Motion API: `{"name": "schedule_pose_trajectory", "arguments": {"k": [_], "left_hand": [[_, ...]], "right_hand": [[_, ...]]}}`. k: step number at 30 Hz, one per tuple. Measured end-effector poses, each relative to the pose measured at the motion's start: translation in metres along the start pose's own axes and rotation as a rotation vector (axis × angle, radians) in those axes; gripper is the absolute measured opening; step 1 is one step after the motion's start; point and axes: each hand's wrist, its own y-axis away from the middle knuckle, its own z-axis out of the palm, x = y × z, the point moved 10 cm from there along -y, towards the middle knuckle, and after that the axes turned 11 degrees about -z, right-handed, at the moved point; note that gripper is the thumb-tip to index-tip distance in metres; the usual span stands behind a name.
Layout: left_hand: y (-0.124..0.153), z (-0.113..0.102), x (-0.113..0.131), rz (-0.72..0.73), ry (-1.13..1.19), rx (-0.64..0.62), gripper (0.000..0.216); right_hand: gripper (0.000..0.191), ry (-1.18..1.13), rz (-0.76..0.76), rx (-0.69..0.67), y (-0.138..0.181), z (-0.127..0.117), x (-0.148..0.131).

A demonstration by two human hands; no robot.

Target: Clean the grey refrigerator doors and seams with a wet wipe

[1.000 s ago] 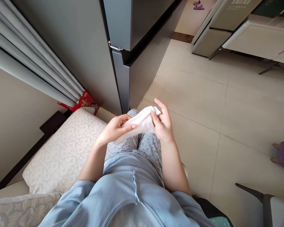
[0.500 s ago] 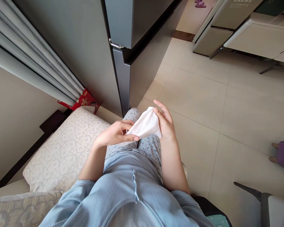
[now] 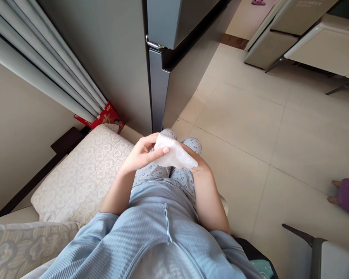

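One grey fridge (image 3: pixel 119 58) stands ahead, and one quilted cushion (image 3: pixel 84 174) lies beside the lap. Two hands meet over the knees: the left hand (image 3: pixel 141 155) pinches one white cloth (image 3: pixel 176 155), and the right hand (image 3: pixel 200 167) lies under it (fingers hidden, grip unclear).

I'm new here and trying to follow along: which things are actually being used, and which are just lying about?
In use:
white cloth
left hand, pinching the cloth
right hand, under the cloth

Lying about:
pillow
red packet
fridge
curtain
purple thing at the right edge
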Motion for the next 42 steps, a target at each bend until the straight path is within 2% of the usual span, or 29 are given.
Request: {"name": "schedule_pose_trajectory", "arguments": {"k": [3, 5, 8, 12, 15, 17, 21, 24, 27, 30, 32, 35, 39, 42], "left_hand": [[-0.001, 0.003, -0.014, -0.11, 0.141, -0.026, 0.031], [-0.003, 0.007, -0.022, -0.17, 0.21, -0.056, 0.037], [-0.005, 0.009, -0.03, -0.224, 0.263, -0.045, 0.042], [-0.007, 0.002, -0.036, -0.239, 0.268, 0.026, 0.042], [-0.008, -0.003, -0.04, -0.251, 0.28, 0.07, 0.037], [-0.008, -0.004, -0.041, -0.255, 0.283, 0.07, 0.034], [-0.011, 0.0, -0.038, -0.246, 0.221, 0.045, 0.036], [-0.015, 0.0, -0.041, -0.234, 0.239, 0.042, 0.04], [-0.02, 0.001, -0.046, -0.209, 0.224, 0.029, 0.043], [-0.022, 0.004, -0.049, -0.182, 0.139, 0.003, 0.041], [-0.022, 0.005, -0.049, -0.17, 0.091, -0.009, 0.037], [-0.02, 0.007, -0.048, -0.178, 0.044, -0.039, 0.038], [-0.017, 0.012, -0.044, -0.176, -0.03, -0.117, 0.046], [-0.013, 0.013, -0.038, -0.152, -0.055, -0.139, 0.043]], "right_hand": [[0.075, -0.02, 0.074, -0.045, 0.004, 0.001, 0.008], [0.083, -0.014, 0.07, -0.108, 0.006, 0.006, 0.007], [0.078, 0.052, 0.022, -0.143, 0.008, 0.004, 0.004], [0.055, 0.169, -0.102, -0.005, 0.005, -0.019, 0.001], [0.055, 0.197, -0.214, 0.155, 0.004, -0.037, -0.006], [0.059, 0.175, -0.237, 0.248, 0.005, -0.046, -0.008], [0.082, 0.114, -0.183, 0.246, 0.008, -0.047, -0.006], [0.07, 0.139, -0.203, 0.317, 0.013, -0.057, -0.009], [0.055, 0.181, -0.254, 0.477, 0.018, -0.075, -0.012], [0.054, 0.225, -0.325, 0.604, 0.021, -0.086, -0.016], [0.057, 0.214, -0.321, 0.638, 0.02, -0.089, -0.015], [0.064, 0.091, -0.25, 0.577, 0.014, -0.084, -0.007], [0.051, 0.037, -0.206, 0.414, 0.008, -0.072, -0.003], [0.047, -0.015, -0.203, 0.369, 0.01, -0.068, 0.0]]}}
